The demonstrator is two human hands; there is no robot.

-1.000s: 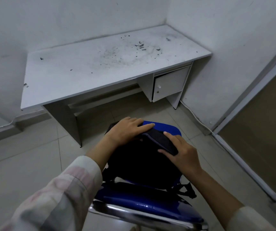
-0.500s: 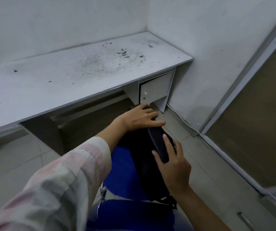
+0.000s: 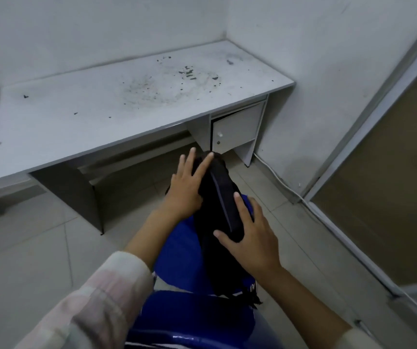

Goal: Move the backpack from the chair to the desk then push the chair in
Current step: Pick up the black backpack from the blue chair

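A black backpack (image 3: 218,197) stands upright on edge over the blue chair seat (image 3: 177,253). My left hand (image 3: 187,187) presses flat against its left side, fingers spread. My right hand (image 3: 250,240) clasps its right side near the top edge. The two hands squeeze the backpack between them. The chair's blue backrest (image 3: 195,321) lies just below me. The white desk (image 3: 116,107) stands ahead against the wall, its top dusty and speckled with dark flakes.
A small cabinet with a knob (image 3: 235,127) hangs under the desk's right end. A white cable (image 3: 288,187) runs along the floor by the right wall. A framed glass partition (image 3: 378,157) stands at the right. Grey floor tiles (image 3: 33,243) lie to the left.
The backpack has been turned from lying on the seat to standing on edge between both hands, and it has moved forward toward the desk. More of the blue seat shows.
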